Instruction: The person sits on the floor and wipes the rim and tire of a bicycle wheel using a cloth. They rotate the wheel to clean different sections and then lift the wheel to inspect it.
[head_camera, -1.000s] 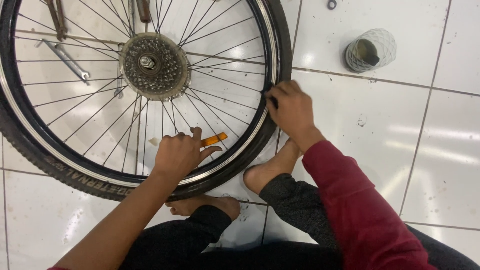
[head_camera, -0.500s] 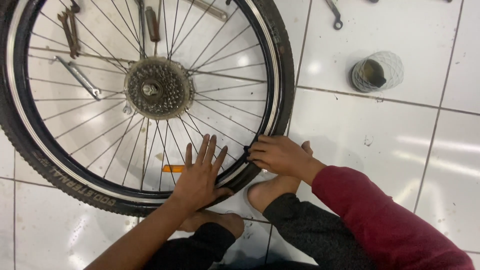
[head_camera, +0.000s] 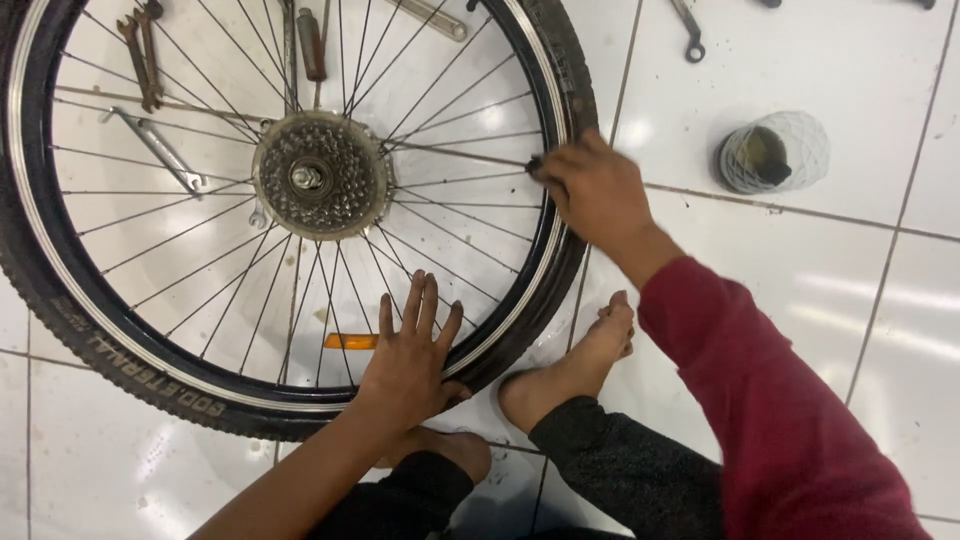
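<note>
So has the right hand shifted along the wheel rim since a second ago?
Yes. The right hand has travelled up the rim, away from the bare foot it was beside earlier, and now sits level with the gear cluster.

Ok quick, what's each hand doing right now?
Left hand: open, flat on the wheel's spokes and rim.
Right hand: closed at the tire edge; cannot tell what it holds.
</note>
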